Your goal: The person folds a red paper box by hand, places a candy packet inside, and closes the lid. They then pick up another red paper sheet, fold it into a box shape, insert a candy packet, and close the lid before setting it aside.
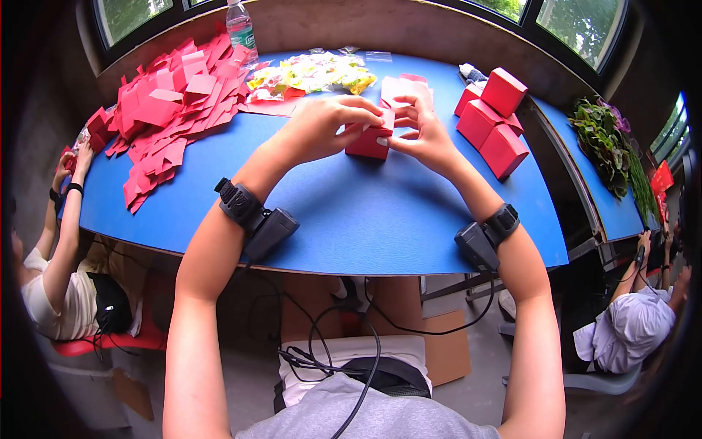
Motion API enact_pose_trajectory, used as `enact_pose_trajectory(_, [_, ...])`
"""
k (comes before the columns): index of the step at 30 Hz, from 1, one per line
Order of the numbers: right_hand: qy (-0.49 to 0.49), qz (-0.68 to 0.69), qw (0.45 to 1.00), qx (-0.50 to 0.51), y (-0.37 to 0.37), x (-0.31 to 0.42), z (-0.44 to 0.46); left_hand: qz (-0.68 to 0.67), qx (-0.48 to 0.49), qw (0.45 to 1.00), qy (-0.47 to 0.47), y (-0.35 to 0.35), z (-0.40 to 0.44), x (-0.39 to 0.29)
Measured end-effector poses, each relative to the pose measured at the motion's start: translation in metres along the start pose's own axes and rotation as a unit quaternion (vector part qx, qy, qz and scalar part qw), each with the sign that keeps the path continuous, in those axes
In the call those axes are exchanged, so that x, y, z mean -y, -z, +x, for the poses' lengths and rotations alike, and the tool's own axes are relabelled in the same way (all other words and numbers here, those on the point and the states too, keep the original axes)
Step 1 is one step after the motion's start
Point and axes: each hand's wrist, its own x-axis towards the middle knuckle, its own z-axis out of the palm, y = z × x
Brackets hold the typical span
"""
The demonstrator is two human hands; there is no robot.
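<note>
Both my hands are closed around a small red paper box (368, 146) above the middle of the blue table (329, 212). My left hand (329, 124) grips its left side and top, fingers bent over the upper edge. On the right side, my right hand (424, 135) presses with thumb and fingertips. Part of the box is hidden by the fingers. Just behind it lie flat pinkish-red paper pieces (409, 84). To the right of my right hand, several finished-looking red boxes (491, 124) are stacked.
A large heap of flat red paper pieces (172, 102) covers the table's left. Behind my hands are small yellow-and-white wrapped packets (314, 75) and a water bottle (241, 33). Co-workers sit at left (62, 271) and right (629, 329). Green leafy stems (603, 143) lie on another table.
</note>
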Motion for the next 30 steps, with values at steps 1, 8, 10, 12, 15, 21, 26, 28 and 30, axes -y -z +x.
enact_pose_trajectory(1, [0.000,0.000,1.000,0.000,-0.001,-0.003,0.000,-0.006,-0.005,1.000,0.003,-0.001,-0.001,0.001])
enact_pose_trajectory(8, [-0.007,-0.068,0.997,0.029,0.003,0.001,0.000,0.073,-0.054,0.995,-0.048,0.005,-0.003,0.007])
enact_pose_trajectory(10, [0.030,-0.106,0.994,-0.015,0.015,0.005,0.002,0.083,-0.083,0.993,-0.031,0.013,-0.002,0.008])
enact_pose_trajectory(12, [0.021,-0.163,0.986,-0.039,0.031,0.016,-0.001,0.071,-0.086,0.994,0.002,0.017,-0.004,0.012])
enact_pose_trajectory(15, [-0.064,-0.212,0.975,-0.012,0.062,0.015,-0.005,0.095,-0.085,0.992,0.009,0.017,-0.007,0.016])
enact_pose_trajectory(21, [-0.131,-0.311,0.941,0.024,0.080,0.043,-0.017,0.100,-0.068,0.992,0.032,0.015,-0.010,0.020])
enact_pose_trajectory(26, [-0.110,-0.356,0.927,-0.045,0.090,0.040,-0.018,0.119,-0.087,0.989,0.014,0.013,-0.009,0.023])
enact_pose_trajectory(28, [-0.082,-0.368,0.922,-0.085,0.094,0.039,-0.019,0.119,-0.083,0.989,0.013,0.013,-0.010,0.022])
enact_pose_trajectory(30, [-0.043,-0.379,0.918,-0.109,0.099,0.037,-0.018,0.120,-0.080,0.989,0.012,0.014,-0.010,0.021])
